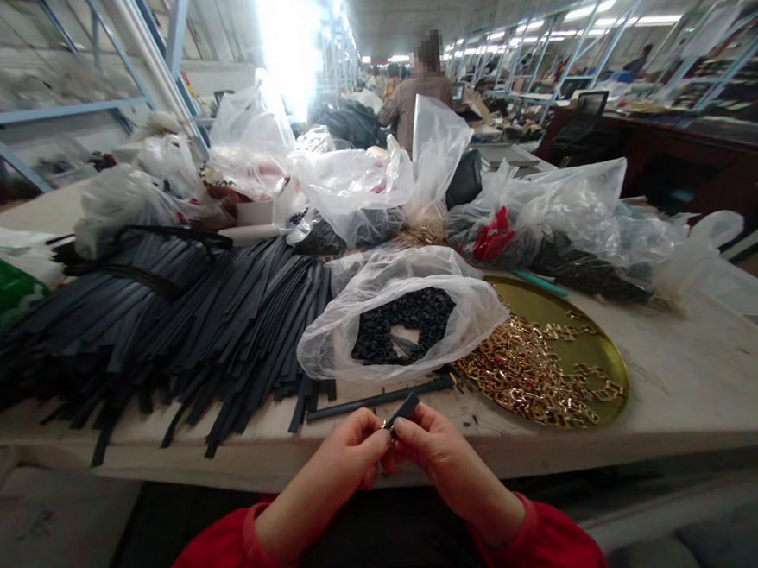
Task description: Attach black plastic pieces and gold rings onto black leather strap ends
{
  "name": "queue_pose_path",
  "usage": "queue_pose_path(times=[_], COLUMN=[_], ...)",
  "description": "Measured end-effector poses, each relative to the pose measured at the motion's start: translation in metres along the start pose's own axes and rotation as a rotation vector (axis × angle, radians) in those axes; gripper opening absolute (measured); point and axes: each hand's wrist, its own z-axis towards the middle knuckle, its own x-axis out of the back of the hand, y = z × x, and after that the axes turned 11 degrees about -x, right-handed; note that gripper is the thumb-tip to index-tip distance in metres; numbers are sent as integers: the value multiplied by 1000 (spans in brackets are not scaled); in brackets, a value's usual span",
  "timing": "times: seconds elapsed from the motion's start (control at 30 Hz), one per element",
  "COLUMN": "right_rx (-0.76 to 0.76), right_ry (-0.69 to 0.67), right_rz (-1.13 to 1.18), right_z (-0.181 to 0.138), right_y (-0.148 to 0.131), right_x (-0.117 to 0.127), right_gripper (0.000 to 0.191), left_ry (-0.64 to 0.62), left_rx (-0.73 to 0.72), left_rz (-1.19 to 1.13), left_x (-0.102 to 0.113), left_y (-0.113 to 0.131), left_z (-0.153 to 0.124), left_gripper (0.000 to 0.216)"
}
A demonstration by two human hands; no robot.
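Note:
My left hand (351, 459) and my right hand (429, 449) meet at the near edge of the table, fingers pinched together on one short black strap (402, 409) with a small metal piece at its end. The strap tip sticks up between my thumbs. Just beyond it a long black strap (380, 398) lies flat on the table. An open clear bag of small black parts (401, 321) sits behind that. To the right stands a round gold tray (601, 351) with several gold buckles (528, 369) in it.
A large heap of black straps (180, 324) covers the left of the table (685, 384). Clear plastic bags (543, 220) crowd the back. A person in brown stands far behind. Blue metal racks line both sides of the hall.

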Motion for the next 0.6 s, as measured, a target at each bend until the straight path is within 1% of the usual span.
queue_pose_path(times=[0.07,0.13,0.17,0.23,0.27,0.33,0.43,0.5,0.53,0.6], right_rx=[85,232,300,375,376,313,145,82,90,161], right_ry=[108,254,306,346,346,307,153,79,80,137], right_rz=[-133,-364,-475,-612,-623,-554,-352,-268,-263,-324], right_z=[-2,-4,-5,-6,-6,-5,0,3,4,5], right_y=[4,8,9,10,10,7,2,1,1,1], right_x=[1,3,4,6,7,8,9,8,7,7], right_gripper=[23,24,24,21,20,20,27,30,30,27], left_ry=[6,11,15,37,43,34,-27,-61,-69,-72], left_rx=[10,0,-12,-45,-54,-55,-28,-21,-24,-39], left_rz=[16,40,59,116,141,162,123,93,84,72], left_x=[-1,-1,-2,-3,-3,-2,2,6,8,12], left_y=[-2,-7,-10,-14,-14,-13,-8,-7,-8,-11], left_z=[1,3,3,4,3,2,0,2,4,11], left_gripper=[24,23,23,21,20,18,23,27,28,31])
